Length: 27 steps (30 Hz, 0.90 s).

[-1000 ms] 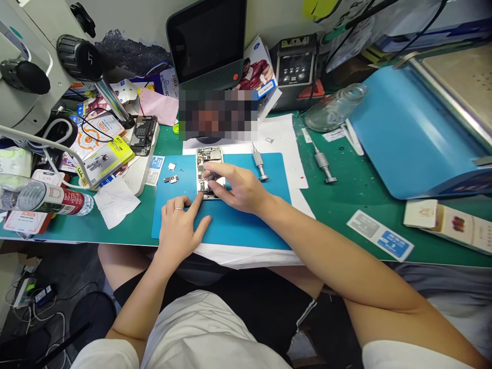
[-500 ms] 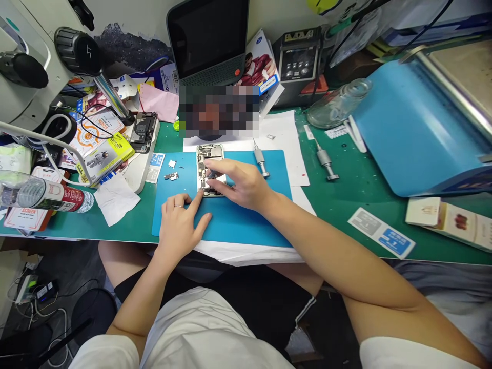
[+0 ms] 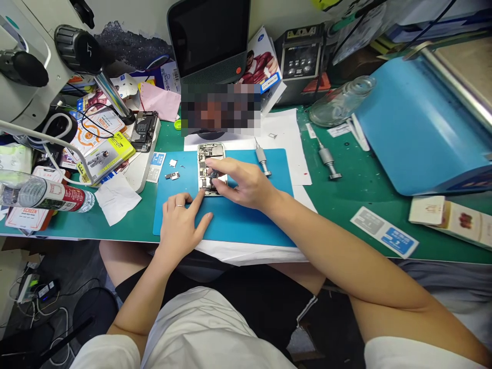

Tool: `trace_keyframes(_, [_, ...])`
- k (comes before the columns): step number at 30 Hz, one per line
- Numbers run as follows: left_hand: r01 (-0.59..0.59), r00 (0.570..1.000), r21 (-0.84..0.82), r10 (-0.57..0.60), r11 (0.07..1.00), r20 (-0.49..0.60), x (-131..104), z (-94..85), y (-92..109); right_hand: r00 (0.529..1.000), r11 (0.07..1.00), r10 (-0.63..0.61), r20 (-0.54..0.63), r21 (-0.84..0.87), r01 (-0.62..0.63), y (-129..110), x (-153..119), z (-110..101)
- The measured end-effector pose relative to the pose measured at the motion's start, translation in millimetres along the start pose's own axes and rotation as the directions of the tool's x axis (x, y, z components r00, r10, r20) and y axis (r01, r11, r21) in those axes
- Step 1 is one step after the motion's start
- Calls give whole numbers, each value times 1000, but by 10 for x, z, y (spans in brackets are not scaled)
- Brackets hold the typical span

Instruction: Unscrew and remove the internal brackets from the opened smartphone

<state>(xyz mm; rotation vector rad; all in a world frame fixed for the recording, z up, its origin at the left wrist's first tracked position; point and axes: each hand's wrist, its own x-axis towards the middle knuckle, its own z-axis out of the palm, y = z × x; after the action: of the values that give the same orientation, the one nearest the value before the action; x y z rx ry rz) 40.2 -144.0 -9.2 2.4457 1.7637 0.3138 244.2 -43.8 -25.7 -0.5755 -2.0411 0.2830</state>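
So compared with a second ago, the thumb of my right hand (image 3: 249, 184) has slid back a touch from the index fingertip, so the dark-topped tool (image 3: 214, 176) between them shows better. Everything else sits the same, the view has just drifted a hair.

The opened phone (image 3: 211, 150) lies flat, guts up, on the blue mat (image 3: 246, 225), its top end poking slightly past the mat's far edge onto the white paper (image 3: 288, 133). I've got that tool pinched between right thumb and fingers over the lower half of the phone; can't tell from here exactly where its tip lands.

My left hand (image 3: 179, 220) isn't gripping anything: index finger stretched out to the phone's lower left corner, thumb spread away, other fingers loosely bent on the mat.

Left of the phone there's a shiny metal piece (image 3: 173, 163) with a small dark-and-silver part (image 3: 172, 176) just below it. One grey screwdriver (image 3: 262, 157) lies across the mat's edge, another (image 3: 326, 160) on the green bench (image 3: 334, 202) further right.
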Motion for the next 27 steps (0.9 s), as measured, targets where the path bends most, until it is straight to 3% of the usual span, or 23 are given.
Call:
trace_keyframes(6, [-3,1000,-4,3,1000,-7,-2,-9,-1,998,990,-45,-40,-135,39,32,5,30])
trace_keyframes(27, [7,1000,-6,-7,1000,-5,4,-16,-6,988,948,-137,-66,-298,112,-63,64,28])
